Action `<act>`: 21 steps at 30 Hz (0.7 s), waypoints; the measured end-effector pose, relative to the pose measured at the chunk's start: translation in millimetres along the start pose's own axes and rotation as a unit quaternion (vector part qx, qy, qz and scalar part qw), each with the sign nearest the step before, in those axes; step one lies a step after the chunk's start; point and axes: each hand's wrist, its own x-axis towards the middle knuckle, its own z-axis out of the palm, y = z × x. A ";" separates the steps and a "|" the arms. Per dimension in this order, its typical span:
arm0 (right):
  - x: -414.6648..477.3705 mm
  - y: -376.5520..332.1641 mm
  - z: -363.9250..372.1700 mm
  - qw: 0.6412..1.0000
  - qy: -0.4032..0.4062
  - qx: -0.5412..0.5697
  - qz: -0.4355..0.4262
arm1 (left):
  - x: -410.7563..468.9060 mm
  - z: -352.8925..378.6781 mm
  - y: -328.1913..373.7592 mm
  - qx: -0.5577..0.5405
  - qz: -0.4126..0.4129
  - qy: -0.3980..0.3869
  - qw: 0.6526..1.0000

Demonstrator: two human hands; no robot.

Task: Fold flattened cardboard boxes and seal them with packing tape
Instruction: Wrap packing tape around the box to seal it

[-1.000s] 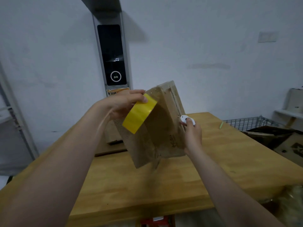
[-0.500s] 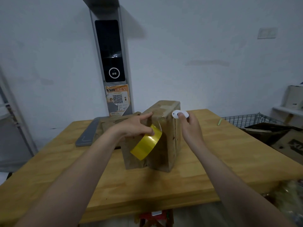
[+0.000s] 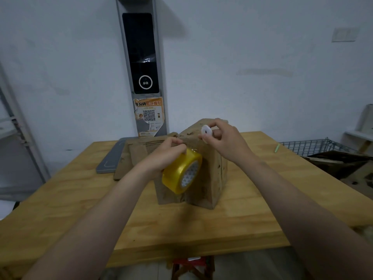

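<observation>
**Tape roll at the box, both hands busy**

The cardboard box (image 3: 203, 178) stands upright on the wooden table (image 3: 80, 209), one corner turned toward the camera. The left hand (image 3: 167, 154) has its fingers wrapped over the top of the yellow tape roll (image 3: 181, 170), gripping it and holding it against the box's near face, just below the top edge. A short glossy stretch runs from roll to box, probably tape, though the view is too blurred to be sure. The right hand (image 3: 226, 142) is up at the box's top corner, thumb and forefinger pinched on a small white disc (image 3: 206, 131). Behind the box lie flattened cardboard (image 3: 137, 150) and a grey tray (image 3: 111, 158). Off to the right, a wire basket (image 3: 312, 144).
</observation>
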 end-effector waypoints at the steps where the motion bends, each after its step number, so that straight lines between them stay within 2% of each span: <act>1: 1.6 1.3 0.3 1.000 0.000 0.015 0.000 | 2.2 -0.2 -0.2 0.006 0.009 -0.005 1.000; 5: 7.3 7.6 -1.9 0.998 0.045 0.037 -0.004 | 7.6 1.5 6.0 0.034 0.036 -0.047 0.998; 14: 8.7 5.0 -3.4 0.999 0.047 0.012 -0.019 | 19.3 -8.5 18.7 0.140 0.045 -0.059 0.987; 18: 4.6 -4.7 -9.9 1.000 -0.008 0.005 -0.027 | 22.5 -12.4 22.8 0.186 0.041 -0.074 0.979; 21: 0.6 -6.0 -11.3 0.998 -0.039 -0.031 -0.033 | 23.1 -14.5 22.3 0.173 0.035 -0.081 0.981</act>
